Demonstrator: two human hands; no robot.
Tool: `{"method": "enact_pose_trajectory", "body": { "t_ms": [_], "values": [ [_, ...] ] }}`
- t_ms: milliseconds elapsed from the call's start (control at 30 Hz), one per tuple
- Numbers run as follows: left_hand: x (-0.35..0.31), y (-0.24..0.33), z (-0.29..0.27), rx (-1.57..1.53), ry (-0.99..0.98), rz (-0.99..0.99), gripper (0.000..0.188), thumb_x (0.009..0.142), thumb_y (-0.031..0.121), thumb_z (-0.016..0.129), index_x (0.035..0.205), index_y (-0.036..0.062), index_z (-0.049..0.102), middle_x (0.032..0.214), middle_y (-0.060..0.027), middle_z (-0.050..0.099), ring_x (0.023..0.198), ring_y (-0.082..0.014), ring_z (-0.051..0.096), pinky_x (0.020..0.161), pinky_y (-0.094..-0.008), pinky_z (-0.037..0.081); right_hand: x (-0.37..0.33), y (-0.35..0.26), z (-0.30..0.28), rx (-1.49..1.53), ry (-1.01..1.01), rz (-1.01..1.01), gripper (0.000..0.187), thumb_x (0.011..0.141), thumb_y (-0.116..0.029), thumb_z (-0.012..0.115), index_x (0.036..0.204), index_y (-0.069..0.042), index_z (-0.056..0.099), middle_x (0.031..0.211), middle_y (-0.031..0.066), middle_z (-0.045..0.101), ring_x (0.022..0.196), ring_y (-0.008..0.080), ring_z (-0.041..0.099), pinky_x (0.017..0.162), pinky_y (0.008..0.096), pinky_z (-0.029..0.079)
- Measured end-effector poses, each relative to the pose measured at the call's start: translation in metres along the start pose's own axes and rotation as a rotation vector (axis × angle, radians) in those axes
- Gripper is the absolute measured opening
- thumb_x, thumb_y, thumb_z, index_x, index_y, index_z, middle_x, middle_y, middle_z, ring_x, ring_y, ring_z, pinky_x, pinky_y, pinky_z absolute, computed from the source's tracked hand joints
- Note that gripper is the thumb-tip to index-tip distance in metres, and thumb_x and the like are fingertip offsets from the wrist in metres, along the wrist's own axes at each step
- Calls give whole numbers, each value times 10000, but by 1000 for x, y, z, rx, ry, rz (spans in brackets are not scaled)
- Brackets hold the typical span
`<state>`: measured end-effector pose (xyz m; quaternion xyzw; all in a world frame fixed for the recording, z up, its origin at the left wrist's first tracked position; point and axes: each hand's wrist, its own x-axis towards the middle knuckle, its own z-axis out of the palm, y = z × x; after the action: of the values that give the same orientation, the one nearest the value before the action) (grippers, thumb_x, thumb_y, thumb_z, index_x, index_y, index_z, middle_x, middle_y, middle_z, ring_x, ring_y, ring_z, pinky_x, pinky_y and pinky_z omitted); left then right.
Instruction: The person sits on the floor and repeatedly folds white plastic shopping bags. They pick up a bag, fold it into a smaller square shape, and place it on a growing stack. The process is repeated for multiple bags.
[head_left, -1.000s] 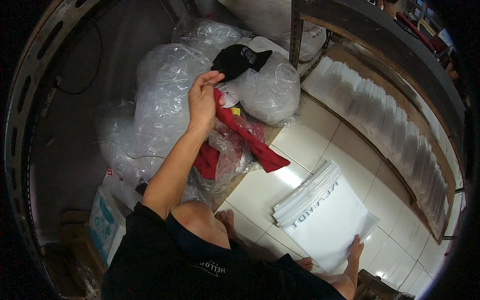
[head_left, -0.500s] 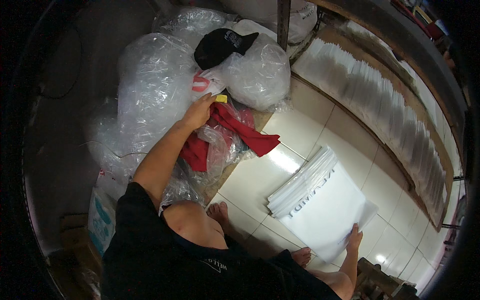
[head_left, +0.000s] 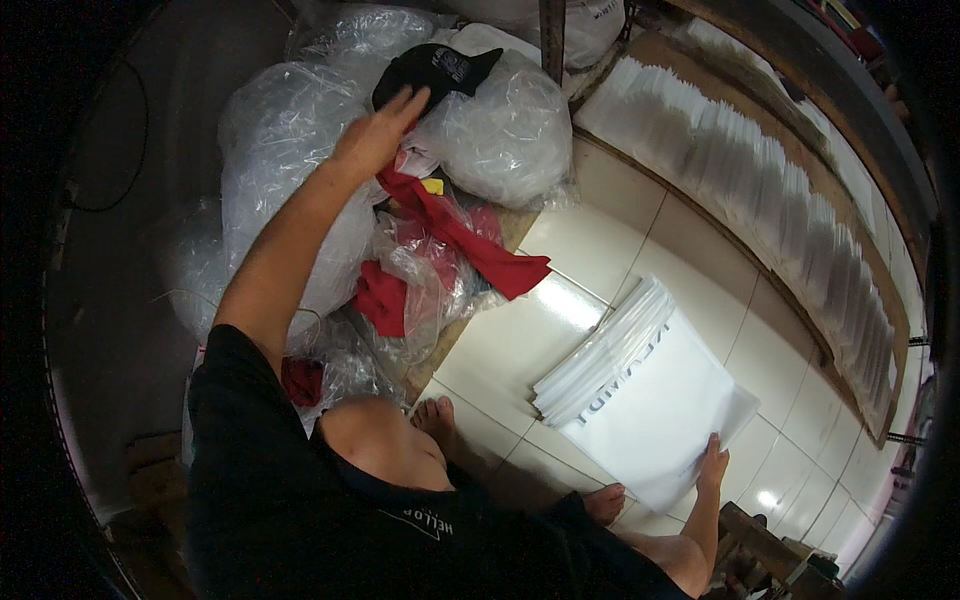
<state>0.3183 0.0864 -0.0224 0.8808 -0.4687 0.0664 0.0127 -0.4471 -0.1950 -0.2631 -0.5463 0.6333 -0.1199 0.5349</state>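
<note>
My left hand [head_left: 372, 142] reaches up over the heap at the left, its fingers stretched out beside a black cap [head_left: 430, 72]. Just below it a long red cloth [head_left: 455, 235] drapes over crumpled clear plastic, with a small yellow patch [head_left: 432, 186] near its upper end. A white cloth [head_left: 415, 162] shows beside the fingers. At the lower right, my right hand [head_left: 712, 465] grips the near corner of a fanned stack of white translucent plastic bags [head_left: 650, 395] with dark print, thumb on top.
Bulging clear plastic sacks [head_left: 290, 150] and another round sack [head_left: 505, 140] surround the cloths. To the right, a long row of upright white plastic bags [head_left: 740, 190] lies on a brown board. White tiles [head_left: 590, 235] cover the floor. A metal post [head_left: 552, 40] stands at the top.
My left hand has moved up and left, off the red cloth by the yellow patch, toward the cap. My right hand keeps its hold on the bag stack.
</note>
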Motion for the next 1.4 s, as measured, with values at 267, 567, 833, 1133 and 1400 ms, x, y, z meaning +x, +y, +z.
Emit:
{"method": "enact_pose_trajectory", "body": {
  "t_ms": [267,567,833,1133,1400],
  "values": [
    [-28,58,-17,23,45,152,619,822,127,666,1391,72,430,1450,-273,404,1154,-474,551,930,-542,481,-6,-7,2,47,48,-68,473,987,-327,566,1224,82,550,971,68,622,857,147,554,745,315,469],
    [-114,181,130,38,-413,389,445,835,96,574,1276,83,515,1294,-203,564,814,-343,706,666,-457,588,-4,-2,3,65,10,-40,441,988,-311,575,1229,57,542,1042,59,620,941,148,559,845,329,466],
    [-80,135,92,-304,-16,89,160,945,166,523,953,24,597,869,-223,666,783,-415,653,700,-497,517,4,16,-6,60,80,-72,423,993,-303,568,1221,53,558,1031,74,640,914,159,578,804,320,479],
    [-55,96,-4,-479,83,-92,152,931,108,554,1026,-6,589,1157,-153,637,975,-214,618,792,-377,505,14,34,-5,77,56,-170,396,1007,-286,550,1217,48,560,1015,63,642,898,144,581,813,319,481],
    [-68,65,13,-891,163,-103,527,874,-67,392,1390,36,422,1308,-165,584,1239,-248,541,1035,-308,419,18,32,-4,92,36,-90,414,1003,-287,549,1232,58,549,1020,73,641,901,151,585,807,324,485]
  ]
}}
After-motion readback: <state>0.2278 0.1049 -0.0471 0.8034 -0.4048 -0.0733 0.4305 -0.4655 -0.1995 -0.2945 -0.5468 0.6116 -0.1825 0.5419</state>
